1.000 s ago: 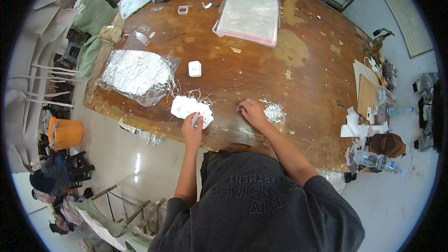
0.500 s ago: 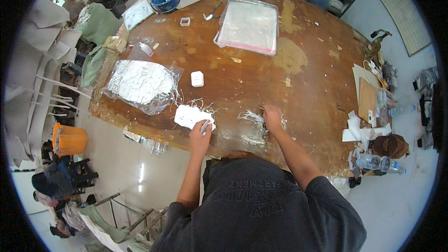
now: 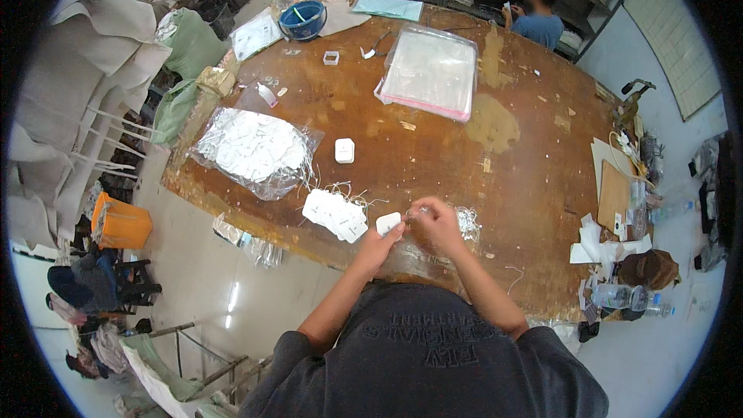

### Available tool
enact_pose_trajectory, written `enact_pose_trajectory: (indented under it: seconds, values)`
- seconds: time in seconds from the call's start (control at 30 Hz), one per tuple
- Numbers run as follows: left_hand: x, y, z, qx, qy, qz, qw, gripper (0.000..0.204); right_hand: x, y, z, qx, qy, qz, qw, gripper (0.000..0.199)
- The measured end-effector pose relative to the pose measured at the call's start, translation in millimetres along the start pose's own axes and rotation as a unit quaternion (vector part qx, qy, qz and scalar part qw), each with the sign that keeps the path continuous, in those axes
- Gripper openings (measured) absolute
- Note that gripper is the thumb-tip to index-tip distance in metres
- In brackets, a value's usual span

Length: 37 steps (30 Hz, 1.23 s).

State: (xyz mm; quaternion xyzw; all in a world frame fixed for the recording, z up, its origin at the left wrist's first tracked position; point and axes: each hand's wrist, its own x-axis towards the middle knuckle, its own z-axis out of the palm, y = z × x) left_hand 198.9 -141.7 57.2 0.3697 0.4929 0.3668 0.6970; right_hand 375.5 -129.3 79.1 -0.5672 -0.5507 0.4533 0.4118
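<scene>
Between the fingers of my left hand (image 3: 376,249) is a white tag (image 3: 388,223) with rounded corners, held just above the near part of the table. Close beside it, my right hand (image 3: 438,226) is pinched and slightly blurred; a thin pale string (image 3: 407,214) shows faintly at its fingertips. Left of my hands lies an overlapping pile of white tags (image 3: 335,215) with strings trailing from them. A tangled bundle of loose strings (image 3: 468,222) rests to the right, partly behind my right hand.
A clear bag full of white tags (image 3: 251,149) lies at the left, near a small white stack (image 3: 344,150). Farther back are clear plastic sleeves (image 3: 430,70) and a blue bucket (image 3: 303,20). Bottles (image 3: 623,296) line the right edge. Another person (image 3: 538,19) is beyond the table.
My left hand has brought a tag rightward, away from the pile. My right hand has left the string bundle and come in beside the tag. The whole view has shifted slightly.
</scene>
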Motion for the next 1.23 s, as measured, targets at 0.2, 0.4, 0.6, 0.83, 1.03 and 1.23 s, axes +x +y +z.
enact_pose_trajectory:
  seconds: [0.2, 0.4, 0.6, 0.83, 1.03, 1.23]
  values:
    - [-12, 1, 3, -0.082, 0.01, -0.003, 0.997, 0.02, -13, 4, 28, 0.054, 0.037, 0.015, 0.998, 0.017]
    - [-1, 17, -20, -0.218, 0.165, 0.099, 0.957, 0.019, -12, 23, 1, 0.056, -0.096, 0.064, 0.992, 0.023]
    - [7, 28, -32, -0.09, 0.15, 0.026, 0.984, 0.027, 15, 6, -13, 0.348, 0.08, -0.018, 0.934, 0.022]
    - [3, 23, -6, -0.022, 0.092, 0.063, 0.993, 0.024, 21, -39, -12, 0.254, 0.053, 0.044, 0.965, 0.006]
    - [5, 34, -3, 0.092, 0.047, 0.191, 0.976, 0.025, 15, -50, 20, 0.15, -0.049, 0.043, 0.987, 0.014]
    - [-2, 45, 4, 0.08, 0.114, 0.227, 0.964, 0.038, 26, -40, 25, 0.033, -0.009, -0.015, 0.999, 0.016]
